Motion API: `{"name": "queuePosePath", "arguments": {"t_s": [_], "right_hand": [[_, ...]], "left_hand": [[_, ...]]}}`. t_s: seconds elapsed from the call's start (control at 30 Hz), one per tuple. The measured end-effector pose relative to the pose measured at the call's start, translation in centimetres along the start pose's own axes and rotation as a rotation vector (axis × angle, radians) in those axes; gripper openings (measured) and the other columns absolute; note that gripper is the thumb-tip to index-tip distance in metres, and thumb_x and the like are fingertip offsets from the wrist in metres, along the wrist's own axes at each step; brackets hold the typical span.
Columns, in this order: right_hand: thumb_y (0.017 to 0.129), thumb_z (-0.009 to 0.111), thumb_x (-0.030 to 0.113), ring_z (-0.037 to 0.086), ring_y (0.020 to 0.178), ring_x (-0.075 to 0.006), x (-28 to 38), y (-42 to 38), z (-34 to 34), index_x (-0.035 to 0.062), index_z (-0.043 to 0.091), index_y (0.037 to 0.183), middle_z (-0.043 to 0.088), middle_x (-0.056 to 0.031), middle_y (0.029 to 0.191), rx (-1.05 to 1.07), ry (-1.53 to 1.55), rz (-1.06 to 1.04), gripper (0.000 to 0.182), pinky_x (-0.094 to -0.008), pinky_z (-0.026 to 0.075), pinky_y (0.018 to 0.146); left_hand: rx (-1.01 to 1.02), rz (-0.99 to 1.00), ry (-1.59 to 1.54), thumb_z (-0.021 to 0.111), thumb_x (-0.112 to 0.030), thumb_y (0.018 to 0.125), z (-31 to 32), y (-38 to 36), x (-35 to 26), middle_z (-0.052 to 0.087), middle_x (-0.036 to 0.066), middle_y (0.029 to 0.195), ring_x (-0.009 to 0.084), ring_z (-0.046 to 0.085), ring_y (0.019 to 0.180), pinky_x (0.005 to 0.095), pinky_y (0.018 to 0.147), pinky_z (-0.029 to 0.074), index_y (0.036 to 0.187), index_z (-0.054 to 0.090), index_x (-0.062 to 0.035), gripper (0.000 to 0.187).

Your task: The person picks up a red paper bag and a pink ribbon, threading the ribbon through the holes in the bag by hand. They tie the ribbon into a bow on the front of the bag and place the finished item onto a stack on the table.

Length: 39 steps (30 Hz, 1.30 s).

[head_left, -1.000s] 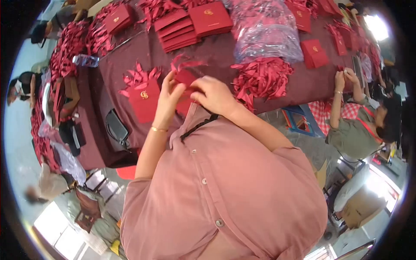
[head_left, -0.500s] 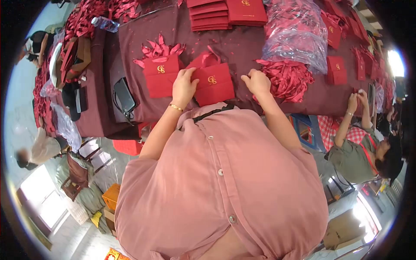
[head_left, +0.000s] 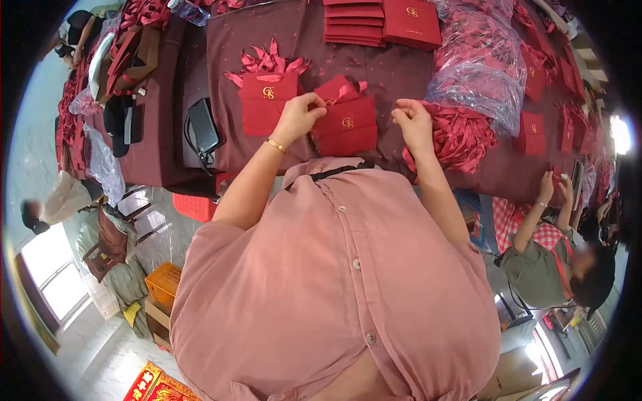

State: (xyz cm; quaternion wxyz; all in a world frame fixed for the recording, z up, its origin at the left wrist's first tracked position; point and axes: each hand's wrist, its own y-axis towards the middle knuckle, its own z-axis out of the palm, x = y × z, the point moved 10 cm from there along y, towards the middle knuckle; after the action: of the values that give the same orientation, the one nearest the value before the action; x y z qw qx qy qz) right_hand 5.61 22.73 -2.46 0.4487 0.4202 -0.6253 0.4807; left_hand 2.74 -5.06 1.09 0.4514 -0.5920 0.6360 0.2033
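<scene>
A red gift bag (head_left: 345, 134) with a gold monogram and a ribbon (head_left: 348, 91) at its top lies in front of me. My left hand (head_left: 301, 120), wearing a gold bracelet, is at its upper left corner, thumb and fingers pinched on the edge there. Left of it lies another red bag (head_left: 259, 119), with cut ribbon ends (head_left: 269, 61) fanned out above. My right hand (head_left: 416, 125) hovers right of the bag, thumb and bent fingers apart with nothing visible between them. Close beside that hand is a heap of red ribbons (head_left: 465, 137).
Stacks of red bags (head_left: 411, 23) stand at the back. Plastic-wrapped ribbons (head_left: 478, 73) lie to the right. A black wallet (head_left: 202, 123) and a water bottle (head_left: 189, 12) are on the left. A co-worker (head_left: 545, 260) sits at the right, hands raised over the table.
The view has shifted, so the table's things sit further right. My left hand has moved to the bag's upper corner and its fingers have closed together. The ribbon now lies folded towards the right.
</scene>
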Motion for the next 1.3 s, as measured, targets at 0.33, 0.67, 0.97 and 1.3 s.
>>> {"name": "queuePosePath", "arguments": {"t_s": [0.33, 0.67, 0.97, 1.3], "right_hand": [[0.085, 0.063, 0.004, 0.059, 0.071, -0.0071, 15.0, -3.3, 5.4, -0.0011, 0.065, 0.095, 0.065, -0.0004, 0.079, 0.164, -0.050, -0.242, 0.012, -0.0204, 0.047, 0.065], [0.079, 0.068, 0.007, 0.063, 0.071, -0.0104, 16.0, -4.3, 7.0, 0.0009, 0.069, 0.090, 0.068, -0.0066, 0.079, 0.165, -0.307, -0.369, 0.013, -0.0243, 0.049, 0.065], [0.077, 0.068, 0.009, 0.064, 0.069, -0.0148, 16.0, -4.6, 7.1, 0.0016, 0.069, 0.088, 0.067, -0.0093, 0.079, 0.129, -0.428, -0.400, 0.013, -0.0270, 0.050, 0.063], [0.075, 0.066, 0.011, 0.064, 0.072, -0.0323, 17.2, -5.8, 8.0, 0.0049, 0.063, 0.080, 0.064, -0.0138, 0.076, 0.129, -0.661, -0.536, 0.009, -0.0417, 0.050, 0.064]], "left_hand": [[0.005, -0.113, -0.449, 0.064, -0.009, 0.085, -2.8, -0.1, -6.0, 0.060, -0.004, 0.078, 0.0028, 0.050, 0.065, 0.0190, 0.055, 0.040, 0.093, 0.065, -0.0032, 0.010], [0.061, -0.144, -0.464, 0.064, -0.010, 0.086, -1.2, -1.9, -7.5, 0.059, -0.005, 0.080, 0.0004, 0.048, 0.062, 0.0159, 0.052, 0.038, 0.096, 0.064, -0.0036, 0.011], [0.093, -0.126, -0.440, 0.065, -0.008, 0.085, -0.9, -2.8, -8.6, 0.061, -0.004, 0.081, 0.0011, 0.049, 0.066, 0.0168, 0.056, 0.040, 0.096, 0.065, -0.0021, 0.013], [0.096, 0.047, -0.322, 0.068, -0.005, 0.080, -0.4, -2.8, -9.4, 0.065, -0.001, 0.084, 0.0036, 0.055, 0.075, 0.0206, 0.069, 0.046, 0.096, 0.068, 0.0016, 0.017]]}}
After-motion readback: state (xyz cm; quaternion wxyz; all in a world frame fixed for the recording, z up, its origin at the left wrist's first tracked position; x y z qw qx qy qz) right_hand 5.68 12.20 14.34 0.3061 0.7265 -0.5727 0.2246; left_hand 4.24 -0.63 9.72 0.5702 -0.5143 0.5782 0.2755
